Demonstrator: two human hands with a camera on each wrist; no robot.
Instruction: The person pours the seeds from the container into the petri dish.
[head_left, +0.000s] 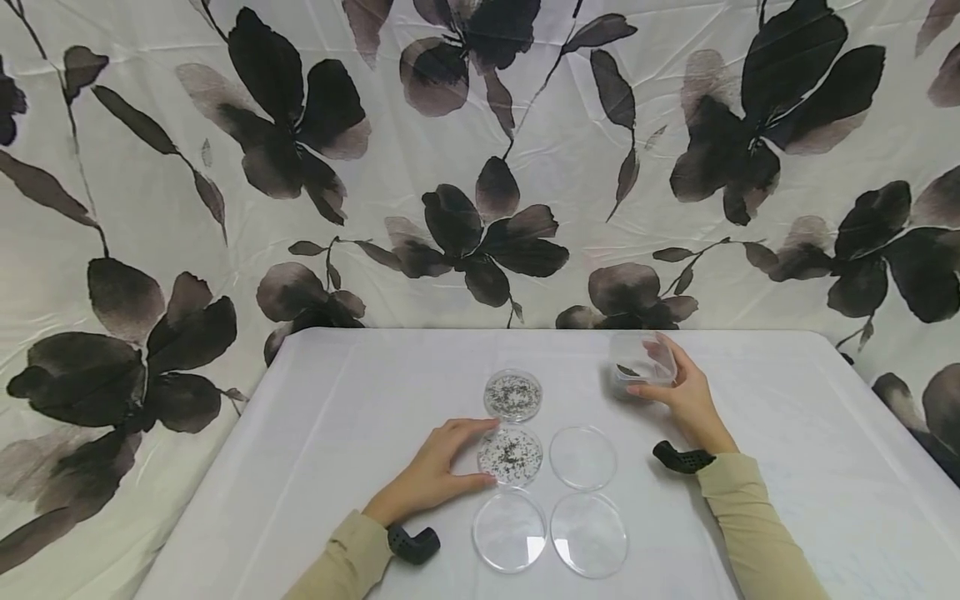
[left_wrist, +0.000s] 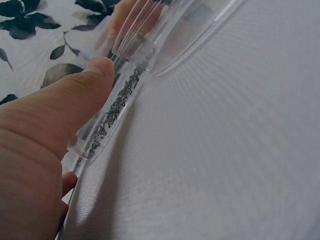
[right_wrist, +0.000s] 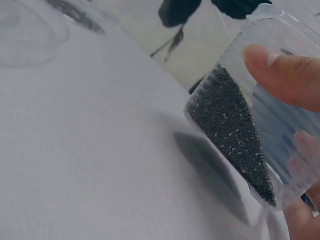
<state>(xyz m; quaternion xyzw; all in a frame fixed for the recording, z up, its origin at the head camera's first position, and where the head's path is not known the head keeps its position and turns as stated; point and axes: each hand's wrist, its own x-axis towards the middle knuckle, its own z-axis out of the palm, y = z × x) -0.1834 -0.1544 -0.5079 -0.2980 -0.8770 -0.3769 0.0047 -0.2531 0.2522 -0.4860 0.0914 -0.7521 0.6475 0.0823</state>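
My left hand [head_left: 438, 468] holds a round clear petri dish [head_left: 510, 455] by its edge, thumb at the near side and a finger at the far side. Small dark grains lie scattered over its bottom; the left wrist view shows these grains [left_wrist: 118, 102] through the side wall, below the thumb. Just beyond sits a second petri dish [head_left: 513, 395] with similar grains. At the table's far right, my right hand [head_left: 686, 396] grips a clear plastic tub [head_left: 637, 360]. Dark seeds [right_wrist: 227, 130] fill one sloping part of the tub, and a shadow falls on the tabletop beside it.
Two clear round dish pieces [head_left: 510, 530] [head_left: 589, 535] lie side by side near the front, and another clear round piece [head_left: 583, 457] lies right of the held dish. A white cloth covers the table [head_left: 315, 467]. Behind its back edge hangs a floral curtain [head_left: 600, 167].
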